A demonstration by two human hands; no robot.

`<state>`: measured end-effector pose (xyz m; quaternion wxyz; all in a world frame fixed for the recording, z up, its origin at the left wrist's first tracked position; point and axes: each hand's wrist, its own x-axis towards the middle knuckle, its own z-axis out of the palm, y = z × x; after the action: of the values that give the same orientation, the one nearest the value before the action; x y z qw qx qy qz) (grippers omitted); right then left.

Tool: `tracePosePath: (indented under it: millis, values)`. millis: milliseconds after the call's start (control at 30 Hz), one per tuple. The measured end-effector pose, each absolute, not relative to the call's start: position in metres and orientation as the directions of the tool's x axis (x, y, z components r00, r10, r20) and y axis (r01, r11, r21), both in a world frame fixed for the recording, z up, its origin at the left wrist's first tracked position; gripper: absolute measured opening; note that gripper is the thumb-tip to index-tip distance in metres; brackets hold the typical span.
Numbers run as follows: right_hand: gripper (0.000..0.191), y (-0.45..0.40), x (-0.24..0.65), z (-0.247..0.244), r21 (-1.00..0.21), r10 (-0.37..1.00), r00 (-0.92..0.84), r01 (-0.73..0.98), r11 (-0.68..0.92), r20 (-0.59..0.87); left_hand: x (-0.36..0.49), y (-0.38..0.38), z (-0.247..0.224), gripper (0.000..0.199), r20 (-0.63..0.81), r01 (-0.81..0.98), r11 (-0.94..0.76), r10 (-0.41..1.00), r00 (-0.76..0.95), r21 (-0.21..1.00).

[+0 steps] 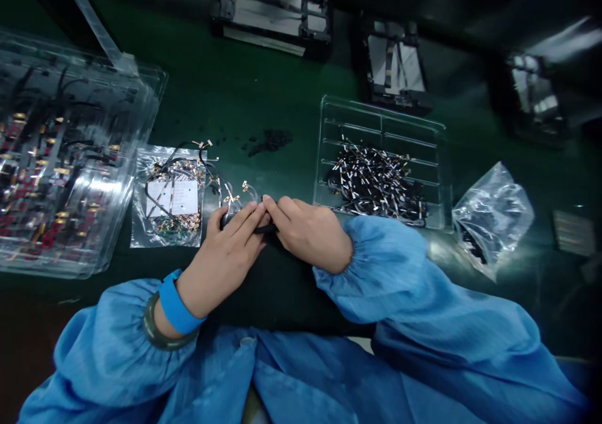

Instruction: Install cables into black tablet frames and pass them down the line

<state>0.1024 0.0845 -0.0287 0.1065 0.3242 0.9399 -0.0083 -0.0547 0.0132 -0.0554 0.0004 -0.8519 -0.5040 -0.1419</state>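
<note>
My left hand (230, 248) and my right hand (308, 231) meet at the middle of the bench. Their fingers are pinched round a dark, cable-like black strip (266, 228), which is mostly covered by the fingers. Just past my left fingertips lie a few thin black cables (214, 176) with small gold-coloured end pieces (230, 199). Some of these cables rest across a clear plastic bag (141, 223) with a white label and many small gold and green parts. To the right of my hands, a clear divided tray (409, 129) holds a heap of short black cables with white marks (376, 176).
Stacked clear trays (106, 248) of black and gold parts stand at the left. Small black scraps (273, 140) lie beyond my hands. A crumpled clear bag (498, 207) sits at the right. Black fixtures (273, 4) line the back of the green bench (226, 104).
</note>
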Motion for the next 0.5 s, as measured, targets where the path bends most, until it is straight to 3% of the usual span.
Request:
tracePosePath:
  millis: [167, 267, 367, 500]
  values:
    - [0.048, 0.083, 0.098, -0.021, 0.002, 0.652, -0.7, 0.681, 0.732, -0.291, -0.056, 0.013, -0.056, 0.027, 0.235, 0.857, -0.492, 0.861, 0.452, 0.152]
    - [0.042, 0.099, 0.1, -0.013, -0.116, 0.647, -0.691, 0.707, 0.697, -0.322, -0.056, 0.014, -0.055, 0.031, 0.234, 0.86, -0.494, 0.857, 0.458, 0.126]
    - [0.031, 0.13, 0.104, -0.016, -0.256, 0.74, -0.654, 0.751, 0.609, -0.158, -0.056, 0.015, -0.053, 0.033, 0.232, 0.858, -0.498, 0.855, 0.463, 0.124]
    - [0.026, 0.167, 0.1, -0.033, -0.301, 0.862, -0.505, 0.816, 0.495, 0.048, -0.056, 0.018, -0.049, 0.029, 0.253, 0.867, -0.477, 0.865, 0.433, 0.147]
